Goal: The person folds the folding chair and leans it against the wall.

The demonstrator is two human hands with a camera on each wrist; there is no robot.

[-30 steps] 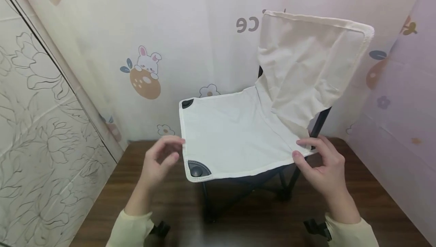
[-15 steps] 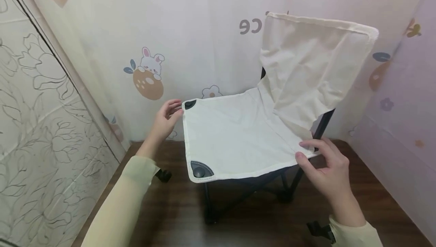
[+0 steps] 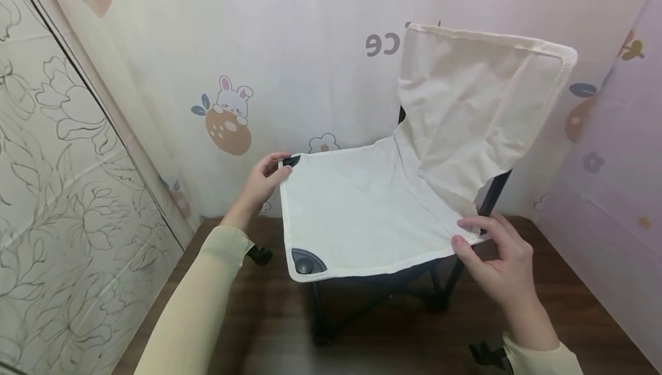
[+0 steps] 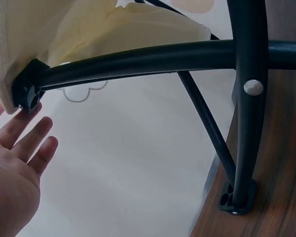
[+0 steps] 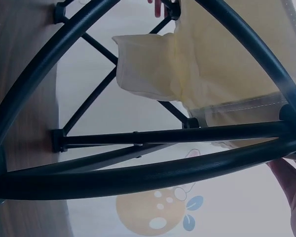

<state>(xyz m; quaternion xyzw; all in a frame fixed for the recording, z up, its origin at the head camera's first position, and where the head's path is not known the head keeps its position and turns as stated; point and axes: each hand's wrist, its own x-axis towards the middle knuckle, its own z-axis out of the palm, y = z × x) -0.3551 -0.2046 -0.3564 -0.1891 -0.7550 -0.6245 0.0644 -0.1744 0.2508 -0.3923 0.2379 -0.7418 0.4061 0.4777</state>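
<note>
A folding chair with a cream fabric seat and backrest stands in the middle of the head view, its back to the right. My left hand holds the far left seat corner, thumb on top. In the left wrist view its fingers reach under the dark corner joint. At the rear near corner, my right hand grips the seat edge beside the dark backrest post. The right wrist view shows the dark tubular legs from below, and only part of that hand.
The chair stands on a dark wooden surface. Behind it hangs a pale curtain printed with rabbits and fruit. A flower-patterned panel closes off the left, and a pale wall the right.
My left hand has moved away from me along the seat's left edge to the far corner and taken hold there. The right hand keeps its place on the chair.
</note>
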